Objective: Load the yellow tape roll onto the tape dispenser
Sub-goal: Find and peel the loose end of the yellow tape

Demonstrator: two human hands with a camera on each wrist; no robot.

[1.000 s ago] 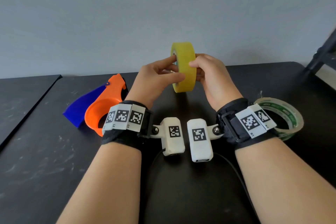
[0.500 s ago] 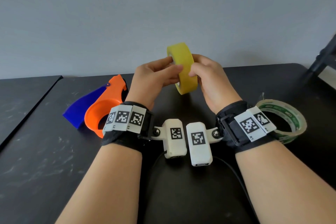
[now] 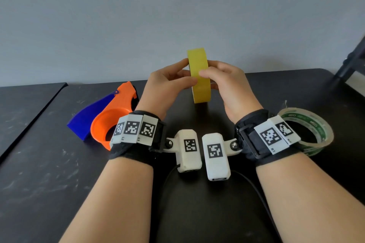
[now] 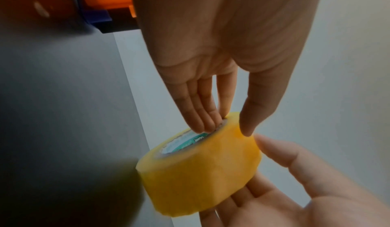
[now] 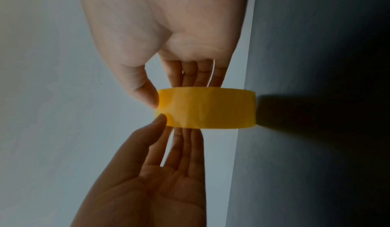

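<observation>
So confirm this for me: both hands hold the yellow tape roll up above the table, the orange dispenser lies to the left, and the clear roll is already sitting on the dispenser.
One part is wrong: the clear roll is not on the dispenser. The head view shows it lying on the table to the right, by the right wrist. The rest stands: the left hand and right hand hold the yellow tape roll up.

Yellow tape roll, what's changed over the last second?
The yellow tape roll, tilted half a second ago, is back upright on edge, raised off the table between the left hand and right hand. Both keep hold. The orange-and-blue tape dispenser and clear tape roll stayed put.
</observation>
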